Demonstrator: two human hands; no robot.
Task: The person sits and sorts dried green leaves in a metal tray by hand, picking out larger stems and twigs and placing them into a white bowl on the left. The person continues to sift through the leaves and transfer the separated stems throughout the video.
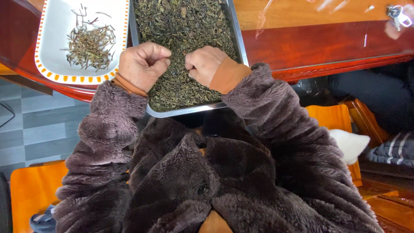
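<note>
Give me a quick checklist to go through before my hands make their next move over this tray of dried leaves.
1. Left hand over the dried leaves: ok, curled with fingertips down in them.
2. Right hand over the leaves: ok, curled beside the left, the two apart.
3. Anything pinched between the fingers: cannot tell, fingertips hidden.
4. Metal tray resting securely: not ok, its near corner sticks out past the table edge.
5. White dish within reach: ok, just left of the tray, holding a small pile of stems.
6. Sleeves clear of the leaves: ok, the cuffs sit at the tray's near rim.
</note>
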